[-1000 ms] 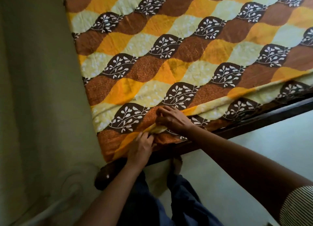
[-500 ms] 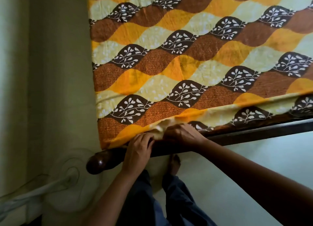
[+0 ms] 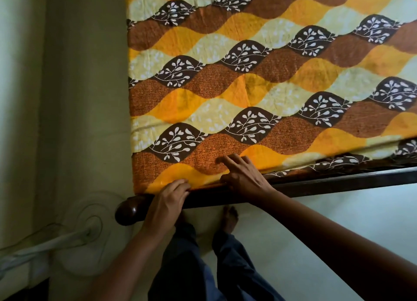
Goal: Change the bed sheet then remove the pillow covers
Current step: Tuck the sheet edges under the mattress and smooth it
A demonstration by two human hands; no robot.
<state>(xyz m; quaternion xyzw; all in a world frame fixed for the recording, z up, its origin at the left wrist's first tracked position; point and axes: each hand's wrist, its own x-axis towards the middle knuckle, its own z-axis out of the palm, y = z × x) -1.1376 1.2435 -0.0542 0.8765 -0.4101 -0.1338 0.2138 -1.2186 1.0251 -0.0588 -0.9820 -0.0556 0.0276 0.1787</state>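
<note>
Orange, brown and cream wave-patterned cotton bed sheet [image 3: 270, 86] lies spread over the mattress. Its near corner is at the dark wooden bed frame [image 3: 338, 184], and the edge to the right looks loose. Left hand [image 3: 168, 201] pinches the hem with curled fingers; right hand [image 3: 242, 174] presses flat just beside it. Judgement: sheet change nearly done, tucking left; no pillows, covers or containers in view.

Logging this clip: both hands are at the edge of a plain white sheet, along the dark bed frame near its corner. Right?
No: the head view shows the sheet patterned in orange, brown and cream waves with leaf prints, not plain white. The rest holds: left hand and right hand are at its edge along the dark bed frame near its corner.
</note>
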